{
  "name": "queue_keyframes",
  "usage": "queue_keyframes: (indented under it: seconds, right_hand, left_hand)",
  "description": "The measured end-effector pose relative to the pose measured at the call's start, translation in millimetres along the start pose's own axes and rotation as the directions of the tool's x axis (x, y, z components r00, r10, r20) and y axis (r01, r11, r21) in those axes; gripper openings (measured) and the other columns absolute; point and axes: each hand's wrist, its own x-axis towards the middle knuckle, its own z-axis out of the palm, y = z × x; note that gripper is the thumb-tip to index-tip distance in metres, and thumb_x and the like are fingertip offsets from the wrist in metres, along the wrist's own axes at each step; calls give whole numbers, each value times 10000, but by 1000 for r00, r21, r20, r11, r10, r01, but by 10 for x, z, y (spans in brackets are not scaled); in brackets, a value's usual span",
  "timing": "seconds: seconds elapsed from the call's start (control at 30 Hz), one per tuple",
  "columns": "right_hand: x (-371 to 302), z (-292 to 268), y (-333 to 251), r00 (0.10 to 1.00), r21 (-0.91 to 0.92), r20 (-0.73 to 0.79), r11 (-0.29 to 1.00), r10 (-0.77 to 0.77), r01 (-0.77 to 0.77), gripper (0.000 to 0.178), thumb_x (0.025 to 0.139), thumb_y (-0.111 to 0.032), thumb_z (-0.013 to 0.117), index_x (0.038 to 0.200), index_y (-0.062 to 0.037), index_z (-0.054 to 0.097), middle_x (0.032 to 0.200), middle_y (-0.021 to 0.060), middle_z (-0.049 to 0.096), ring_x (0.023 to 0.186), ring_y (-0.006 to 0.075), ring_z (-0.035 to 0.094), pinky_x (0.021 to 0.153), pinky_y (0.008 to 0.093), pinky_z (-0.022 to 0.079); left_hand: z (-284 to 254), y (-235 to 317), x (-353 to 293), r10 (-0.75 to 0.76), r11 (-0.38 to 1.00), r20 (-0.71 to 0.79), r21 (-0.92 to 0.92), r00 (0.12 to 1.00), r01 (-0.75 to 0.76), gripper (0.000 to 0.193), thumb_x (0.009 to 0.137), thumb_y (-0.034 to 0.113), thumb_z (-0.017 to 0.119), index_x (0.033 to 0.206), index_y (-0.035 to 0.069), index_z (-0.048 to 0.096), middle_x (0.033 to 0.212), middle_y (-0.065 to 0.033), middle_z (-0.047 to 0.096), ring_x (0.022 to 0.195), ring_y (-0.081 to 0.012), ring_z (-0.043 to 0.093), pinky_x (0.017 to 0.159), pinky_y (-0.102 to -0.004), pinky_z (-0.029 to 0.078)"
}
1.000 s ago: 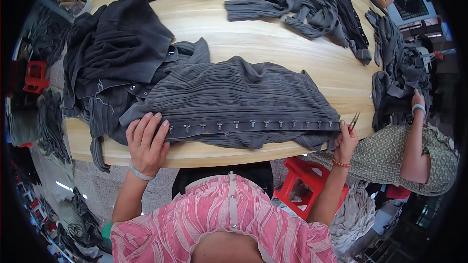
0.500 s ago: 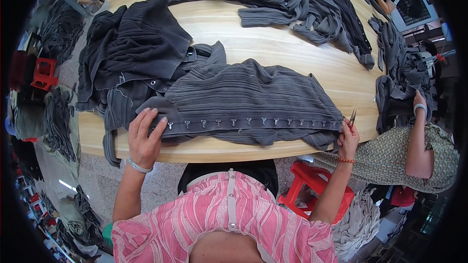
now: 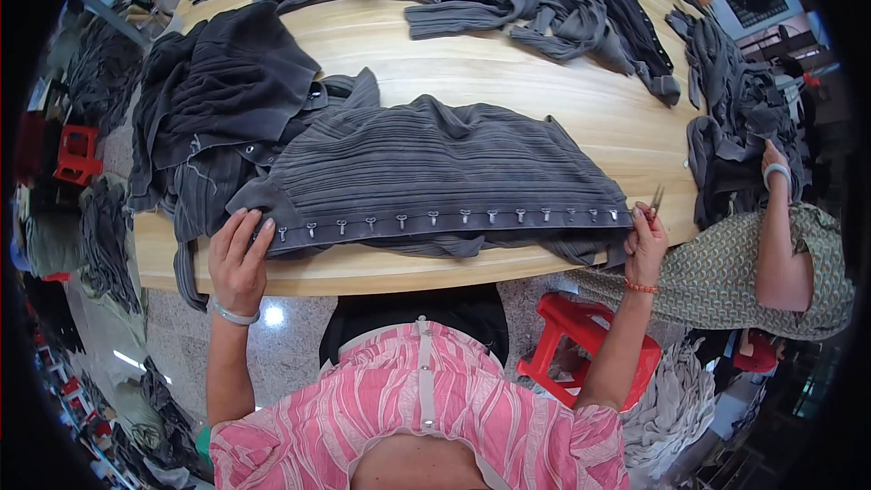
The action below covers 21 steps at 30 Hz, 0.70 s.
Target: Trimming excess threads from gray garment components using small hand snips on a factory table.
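A dark grey ribbed knit garment (image 3: 445, 163) lies spread along the near edge of the table. Several metal hooks run in a row down its near edge band (image 3: 417, 223), which is stretched nearly straight between my hands. My left hand (image 3: 239, 268) grips the band's left end, fingers on top of the cloth. At the right end, my right hand (image 3: 646, 249) pinches the band's corner. That same hand also holds a small pointed metal tool (image 3: 658, 197), which looks like thread snips, its tips pointing away from me. Its grip is hidden in my fingers.
Another dark garment (image 3: 231, 82) is heaped at the left, against the spread one. More grey garments (image 3: 544, 0) lie across the table's far side. At right, a co-worker's hand (image 3: 774, 159) rests on a dark pile (image 3: 739, 118). A red stool (image 3: 581, 345) stands below the table edge.
The edge band looks straighter and more taut. My left hand has shifted slightly left with its end, while my right hand keeps the other end. The whole view has shifted a little.
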Motion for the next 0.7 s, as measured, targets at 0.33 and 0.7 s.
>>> queue_keyframes:
  seconds: [0.33,0.7]
  right_hand:
    - [-147,98,0,977,-97,214,995,-7,28,293,992,-22,610,1272,-16,696,771,-69,618,499,-18,366,448,182,264]
    - [-167,176,-83,793,-543,322,585,-518,603,256,851,31,736,1104,5,709,1031,110,669,854,208,672,771,301,529]
  left_hand:
    - [28,148,-21,46,999,79,-11,996,-45,462,851,93,763,1300,47,663,1400,-185,585,1286,-385,557,1071,-524,422]
    - [48,237,319,-45,977,136,-199,990,72,375,843,-12,686,1214,42,693,1246,-164,619,1172,-370,585,1027,-464,438]
